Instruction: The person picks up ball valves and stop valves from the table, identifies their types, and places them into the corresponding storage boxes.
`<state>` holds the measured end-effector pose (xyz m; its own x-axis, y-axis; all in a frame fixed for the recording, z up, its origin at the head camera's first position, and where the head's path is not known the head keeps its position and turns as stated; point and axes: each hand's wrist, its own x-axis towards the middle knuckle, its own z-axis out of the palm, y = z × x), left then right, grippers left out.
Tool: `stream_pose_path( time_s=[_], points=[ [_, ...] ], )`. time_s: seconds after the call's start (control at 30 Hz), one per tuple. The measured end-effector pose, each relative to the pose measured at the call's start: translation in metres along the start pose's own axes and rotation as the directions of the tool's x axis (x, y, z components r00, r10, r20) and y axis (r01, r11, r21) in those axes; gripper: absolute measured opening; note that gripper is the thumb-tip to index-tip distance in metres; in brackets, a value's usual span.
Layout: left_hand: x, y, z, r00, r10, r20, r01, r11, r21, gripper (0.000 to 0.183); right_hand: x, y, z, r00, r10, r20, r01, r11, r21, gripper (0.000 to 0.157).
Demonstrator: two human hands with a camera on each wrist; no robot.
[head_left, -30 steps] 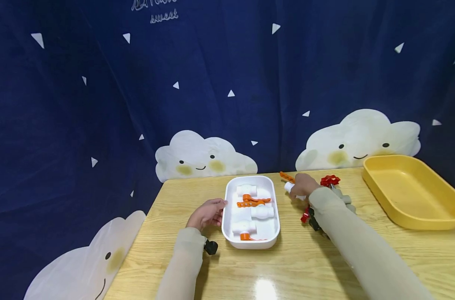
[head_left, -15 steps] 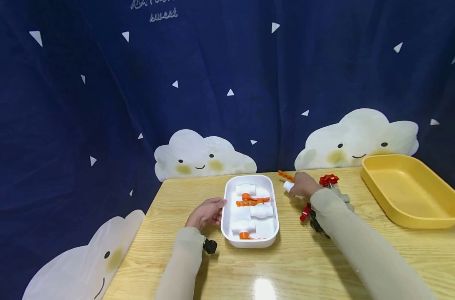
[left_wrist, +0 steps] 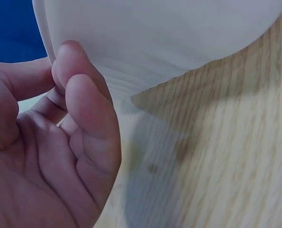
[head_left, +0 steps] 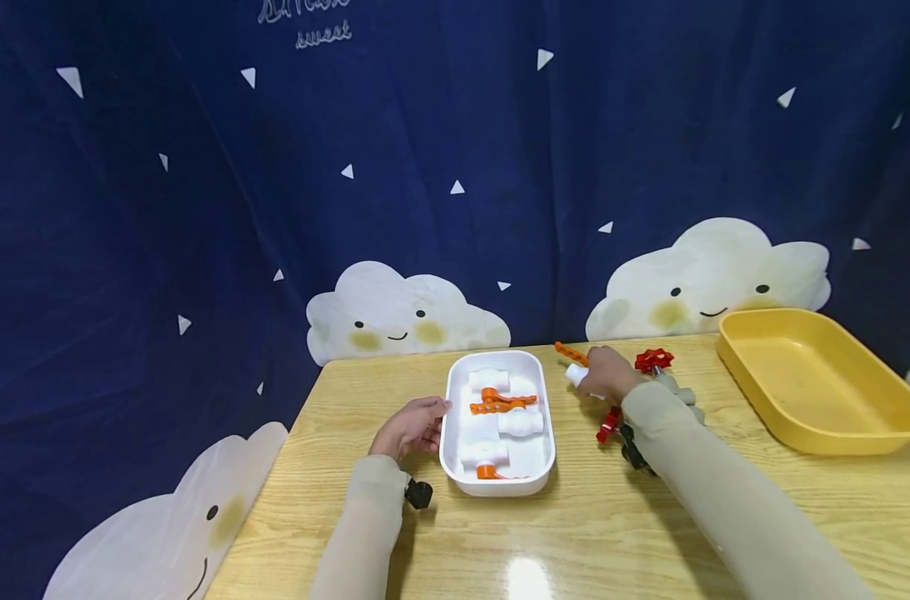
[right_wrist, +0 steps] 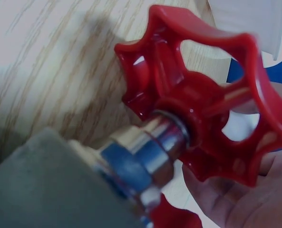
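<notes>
My left hand (head_left: pixel 410 427) pinches the left rim of a white plastic tray (head_left: pixel 497 490) between thumb and fingers. In the left wrist view, the fingertips (left_wrist: pixel 86 97) lie against the outer wall of that tray. Inside it lie several white ball valves (head_left: pixel 521 422) with orange lever handles. To the right of the tray, my right hand (head_left: pixel 611 375) grips another white ball valve (head_left: pixel 576 373), whose orange handle (head_left: pixel 571 353) points up and left. A red handwheel (right_wrist: pixel 193 90) of a grey valve (right_wrist: pixel 60 185) fills the right wrist view, partly covering the right hand (right_wrist: pixel 255 199).
Beside the right wrist, grey valves (head_left: pixel 686 397) with red handwheels (head_left: pixel 653 360) lie on the wooden table (head_left: pixel 597 533), partly behind the sleeve. A yellow tray (head_left: pixel 867 443) stands at the far right. Behind the table hangs a dark blue curtain (head_left: pixel 455 125) with clouds.
</notes>
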<state>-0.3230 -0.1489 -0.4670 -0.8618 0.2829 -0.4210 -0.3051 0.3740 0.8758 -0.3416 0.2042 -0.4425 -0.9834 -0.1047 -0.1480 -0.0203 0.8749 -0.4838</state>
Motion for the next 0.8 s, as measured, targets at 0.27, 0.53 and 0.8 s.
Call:
stream_pose_path(
  time_s=[0.27,0.53,0.8],
  points=[
    [-0.001,0.003,0.000,1.000,-0.004,0.002,0.004,1.000,0.005,0.028,0.001,0.003,0.001,1.000,-0.012,-0.024,0.012,1.000,0.000,0.054],
    [-0.002,0.004,-0.001,1.000,-0.008,0.001,0.008,1.000,0.006,0.026,-0.005,0.008,0.001,0.999,-0.033,-0.039,0.032,0.999,-0.015,0.057],
    [-0.002,0.002,0.000,1.000,-0.007,0.009,0.007,1.000,0.001,0.027,-0.015,0.002,0.000,0.996,-0.055,-0.064,0.056,0.998,0.026,0.051]
  ],
)
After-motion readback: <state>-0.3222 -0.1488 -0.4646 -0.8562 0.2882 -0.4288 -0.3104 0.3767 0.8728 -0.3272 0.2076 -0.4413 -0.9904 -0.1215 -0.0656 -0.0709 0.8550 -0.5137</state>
